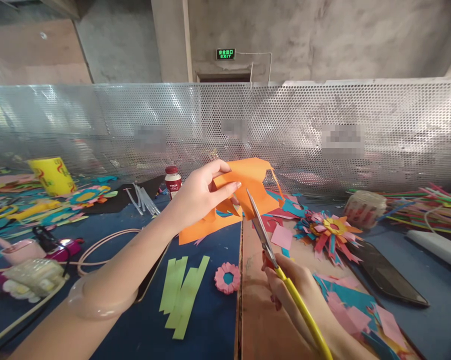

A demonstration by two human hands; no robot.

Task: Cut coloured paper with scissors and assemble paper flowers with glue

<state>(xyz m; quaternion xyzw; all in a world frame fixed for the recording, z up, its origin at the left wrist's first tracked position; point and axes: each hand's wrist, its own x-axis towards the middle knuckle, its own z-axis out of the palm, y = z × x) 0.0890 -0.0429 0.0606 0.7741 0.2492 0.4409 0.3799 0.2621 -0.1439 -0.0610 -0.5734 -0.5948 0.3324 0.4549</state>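
My left hand [206,187] pinches a sheet of orange paper [257,175] between thumb and fingers, holding it up above the table. The sheet's right side has a ragged cut edge, with a thin strip hanging off it. My right hand [291,280] grips a pair of scissors with yellow handles [298,302]. Their metal blades [262,232] point up at the orange sheet, the tips in front of its lower part; whether they touch it I cannot tell. Below lie light green paper strips [182,295] and a pink paper ring [227,278] with a blue centre.
A multicoloured paper flower [334,227] and a dark phone [388,272] lie at the right, near pink and blue paper scraps [355,310]. A red-capped bottle [172,181] stands behind my left hand. At far left are a yellow tape roll [53,176] and cables. A perforated metal screen [304,115] closes the back.
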